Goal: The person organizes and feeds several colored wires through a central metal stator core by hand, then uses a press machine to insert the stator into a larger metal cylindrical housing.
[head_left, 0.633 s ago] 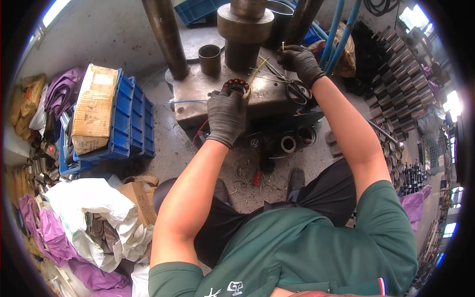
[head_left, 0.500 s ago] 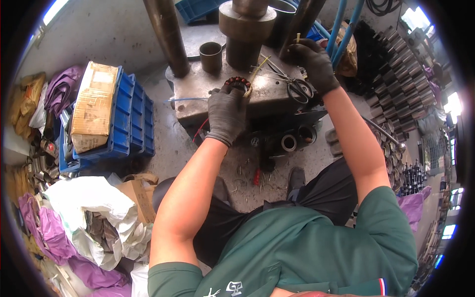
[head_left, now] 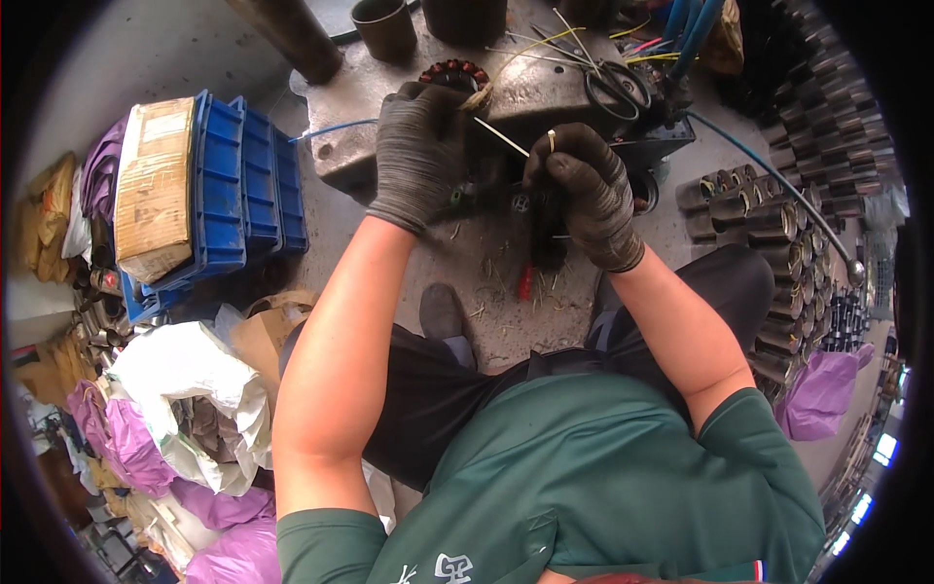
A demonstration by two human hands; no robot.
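My left hand (head_left: pixel 420 146), in a dark grey glove, is closed on a ring-shaped stator (head_left: pixel 454 71) with reddish-brown windings at the near edge of a metal block (head_left: pixel 336 117). The hand hides part of the ring. From beside it, a thin white wire (head_left: pixel 501 135) runs to my gloved right hand (head_left: pixel 592 195), whose fingers are pinched on it. A short yellowish piece (head_left: pixel 552 140) sticks up from those fingers; its kind is unclear. Black-handled scissors (head_left: pixel 618 90) lie on the block, right of the stator, with loose yellow and white wires around them. A blue wire (head_left: pixel 336 127) extends left from the left hand.
A metal cylinder (head_left: pixel 383 29) stands on the block's far side. To the left are blue crates (head_left: pixel 222 185) with a worn cardboard box (head_left: pixel 156 190) on top. Many stacked metal cylinders (head_left: pixel 827 136) fill the right. A red-handled tool (head_left: pixel 525 282) stands out below the block.
My right hand has come down and inward from the far right, near the left hand, with the white wire now stretched between them. The view has shifted; my left hand still grips the stator.
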